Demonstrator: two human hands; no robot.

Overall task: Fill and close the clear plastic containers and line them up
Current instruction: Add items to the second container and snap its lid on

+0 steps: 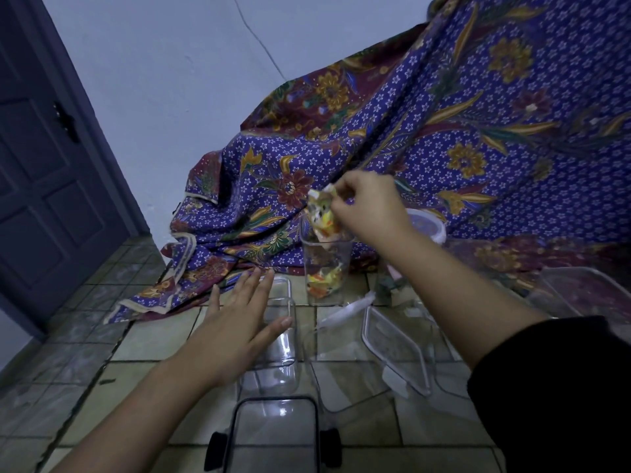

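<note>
A tall clear plastic container [326, 268] stands upright on the tiled floor with colourful wrapped packets in its bottom. Right above its mouth my right hand [367, 203] pinches a bunch of yellow, orange and white packets [322, 216]. My left hand [239, 322] hovers flat with straight, spread fingers over an empty clear container [283, 339] lying in front of me; whether it touches it is unclear. A wider clear container [345, 373] sits to the right of that one. A clear lid [397, 349] leans against it.
A purple flowered cloth [426, 138] drapes over something behind the containers. A container with black clips [276, 435] is nearest me. Another clear tub [580, 295] sits at the right, and a round white-rimmed lid [428, 227] behind my right wrist. A dark door [51, 158] is left.
</note>
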